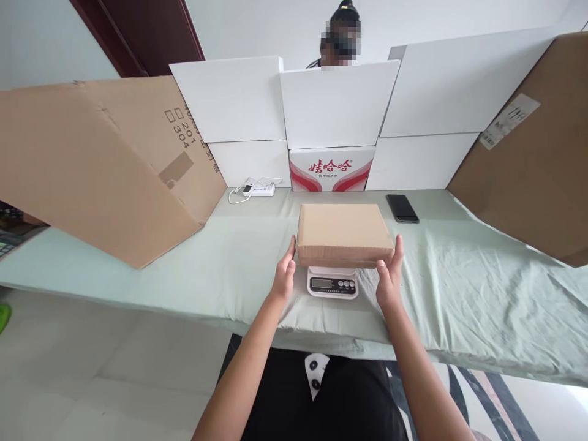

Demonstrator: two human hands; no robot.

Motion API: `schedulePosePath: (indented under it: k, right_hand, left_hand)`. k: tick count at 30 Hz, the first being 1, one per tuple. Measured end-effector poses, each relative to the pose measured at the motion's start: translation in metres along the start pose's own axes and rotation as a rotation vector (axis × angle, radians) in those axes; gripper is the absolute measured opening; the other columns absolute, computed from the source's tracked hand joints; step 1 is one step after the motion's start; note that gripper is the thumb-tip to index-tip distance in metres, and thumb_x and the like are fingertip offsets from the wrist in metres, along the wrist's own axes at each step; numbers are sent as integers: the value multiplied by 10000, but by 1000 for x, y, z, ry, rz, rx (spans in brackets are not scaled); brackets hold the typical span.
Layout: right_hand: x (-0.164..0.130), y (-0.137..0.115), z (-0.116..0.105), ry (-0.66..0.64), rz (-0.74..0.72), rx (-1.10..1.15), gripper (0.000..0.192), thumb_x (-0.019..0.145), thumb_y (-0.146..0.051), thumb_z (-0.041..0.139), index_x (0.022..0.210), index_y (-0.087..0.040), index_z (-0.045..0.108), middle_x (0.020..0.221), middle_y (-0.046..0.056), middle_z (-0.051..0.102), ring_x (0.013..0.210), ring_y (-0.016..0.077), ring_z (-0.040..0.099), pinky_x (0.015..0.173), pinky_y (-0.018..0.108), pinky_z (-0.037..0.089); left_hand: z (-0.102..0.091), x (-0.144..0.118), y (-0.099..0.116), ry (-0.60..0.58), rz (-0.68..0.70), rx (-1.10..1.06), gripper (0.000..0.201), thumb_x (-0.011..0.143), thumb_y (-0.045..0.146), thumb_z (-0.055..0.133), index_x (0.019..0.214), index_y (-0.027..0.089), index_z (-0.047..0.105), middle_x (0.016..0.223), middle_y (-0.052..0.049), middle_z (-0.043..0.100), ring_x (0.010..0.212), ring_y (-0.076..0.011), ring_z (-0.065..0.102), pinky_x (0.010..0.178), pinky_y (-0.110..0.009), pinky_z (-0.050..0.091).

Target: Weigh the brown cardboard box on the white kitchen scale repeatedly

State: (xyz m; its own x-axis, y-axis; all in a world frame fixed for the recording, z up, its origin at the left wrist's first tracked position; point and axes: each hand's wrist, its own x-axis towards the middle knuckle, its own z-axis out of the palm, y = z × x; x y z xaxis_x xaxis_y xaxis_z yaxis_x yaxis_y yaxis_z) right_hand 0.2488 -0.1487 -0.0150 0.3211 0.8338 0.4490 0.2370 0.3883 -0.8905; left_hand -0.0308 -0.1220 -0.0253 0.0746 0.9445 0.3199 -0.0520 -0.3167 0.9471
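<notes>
A closed brown cardboard box lies flat over a small white kitchen scale, hiding most of its platform. The scale's display and buttons show below the box's front edge. At the box's left side is my left hand, thumb toward me and fingers along the side. My right hand is at the right front corner, its fingers against that side. Between them, both hands grip the box. Whether the box's full weight rests on the scale, I cannot tell.
A black phone lies behind right, and a white power strip with a cable behind left. White boxes form a wall at the back. Large cardboard panels stand left and right. Beyond the wall is a person.
</notes>
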Motion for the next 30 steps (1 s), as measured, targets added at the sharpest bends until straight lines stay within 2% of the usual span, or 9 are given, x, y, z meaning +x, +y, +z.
schedulePosePath:
  k: [4,7,10,12,15,18,22,30]
  right_hand:
    - [-9,-3,-1,-50,67,37,996,991,-719,617,1797,-375,144,1867,127,330,1735,416,353,1396,759,290]
    - [-1,-9,-1,-67,67,41,1017,974,-706,660,1793,-378,155,1856,138,339,1671,423,450,1372,757,340]
    - [33,-15,4,-72,-66,73,973,965,-688,679,1768,-396,214,1764,141,471,1592,413,547,1319,729,437]
    - [66,-13,13,-82,-156,89,941,944,-704,690,1735,-408,274,1732,130,510,1580,404,555,1312,712,451]
    - [111,5,32,-83,-185,117,941,878,-761,713,1665,-380,365,1664,138,571,1521,403,596,1314,723,437]
    - [132,30,46,-87,-136,111,967,846,-797,704,1641,-354,379,1648,149,583,1528,410,584,1329,724,408]
    - [131,54,49,-114,-76,79,1047,804,-846,695,1660,-358,341,1674,139,571,1556,406,564,1357,695,379]
    - [134,76,51,-127,12,104,1149,787,-806,690,1720,-314,232,1701,145,551,1597,394,520,1389,707,328]
  left_hand:
    - [-2,-4,3,-8,-16,-6,901,1016,857,440,1674,254,562,1761,-125,556,1740,-370,373,1448,-555,298]
    - [-4,6,11,-39,22,7,881,1018,854,439,1634,249,614,1711,-123,619,1719,-377,416,1432,-551,335]
    - [-6,39,19,-32,98,10,907,1005,874,443,1607,224,639,1678,-130,655,1695,-378,459,1419,-523,359]
    - [-6,69,18,-36,109,27,925,987,903,441,1568,221,673,1656,-124,677,1685,-371,476,1406,-502,378]
    - [-4,112,2,-43,66,28,931,974,925,432,1519,221,706,1635,-118,697,1679,-365,485,1397,-506,387]
    - [-3,134,-21,-21,7,38,970,948,949,443,1525,212,696,1675,-127,658,1701,-376,449,1418,-532,344]
    - [-3,136,-41,-22,-59,45,1021,922,966,460,1574,205,654,1736,-129,591,1732,-379,391,1443,-556,290]
    - [0,136,-47,-49,-137,55,1016,924,967,454,1625,247,606,1784,-89,531,1764,-377,315,1456,-598,235]
